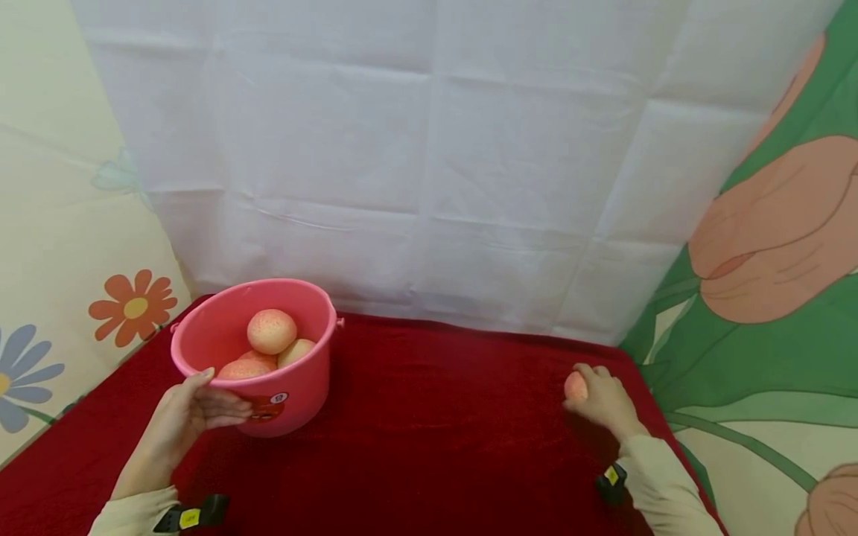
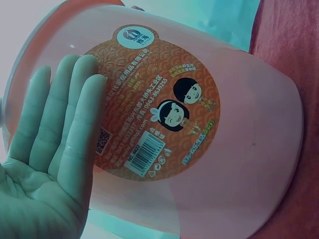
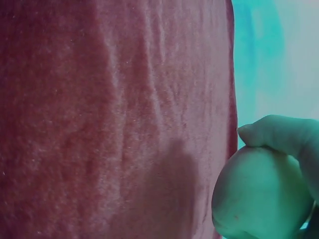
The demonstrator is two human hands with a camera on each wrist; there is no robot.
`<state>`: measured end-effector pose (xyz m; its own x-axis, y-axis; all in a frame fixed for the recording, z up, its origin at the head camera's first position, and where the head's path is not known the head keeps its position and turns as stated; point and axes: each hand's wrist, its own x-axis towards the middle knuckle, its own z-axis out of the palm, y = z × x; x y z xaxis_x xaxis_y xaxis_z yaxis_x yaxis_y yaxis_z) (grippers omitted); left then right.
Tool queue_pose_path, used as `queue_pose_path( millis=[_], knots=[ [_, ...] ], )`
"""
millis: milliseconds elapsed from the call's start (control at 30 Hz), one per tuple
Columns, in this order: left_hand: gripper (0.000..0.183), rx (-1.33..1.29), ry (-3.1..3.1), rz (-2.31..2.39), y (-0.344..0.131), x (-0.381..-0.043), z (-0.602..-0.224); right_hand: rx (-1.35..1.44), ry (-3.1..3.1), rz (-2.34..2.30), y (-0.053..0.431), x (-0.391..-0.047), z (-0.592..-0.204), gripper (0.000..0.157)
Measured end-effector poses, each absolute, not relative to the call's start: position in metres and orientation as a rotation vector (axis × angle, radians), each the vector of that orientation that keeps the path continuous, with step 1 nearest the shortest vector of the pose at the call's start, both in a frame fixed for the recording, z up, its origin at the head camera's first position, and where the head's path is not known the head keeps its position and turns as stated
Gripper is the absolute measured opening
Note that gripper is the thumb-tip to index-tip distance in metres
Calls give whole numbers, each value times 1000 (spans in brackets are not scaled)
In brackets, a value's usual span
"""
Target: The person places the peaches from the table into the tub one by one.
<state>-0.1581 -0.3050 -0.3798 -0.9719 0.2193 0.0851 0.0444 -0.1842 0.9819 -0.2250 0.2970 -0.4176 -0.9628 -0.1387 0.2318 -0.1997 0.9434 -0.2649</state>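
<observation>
A pink bucket stands at the left of the table with several pink-and-cream peaches inside. My left hand holds its near rim: the thumb lies over the edge and the fingers stretch along the outer wall. In the left wrist view those fingers lie beside a round orange label with two cartoon faces. Far to the right, my right hand grips a single peach over the cloth. The right wrist view has this peach large, with a finger curled over its top.
Dark red cloth covers the table, its right edge close beside my right hand. A creased white sheet hangs behind. Flower-patterned walls flank both sides. Small knobs stick out from the bucket's rim.
</observation>
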Motion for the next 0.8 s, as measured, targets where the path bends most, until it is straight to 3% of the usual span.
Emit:
queue_pose_path(
  millis=[800],
  knots=[
    [54,301,1928,2311,-306,-158,-380,340,-2799,421,273,-218,-374,67]
  ],
)
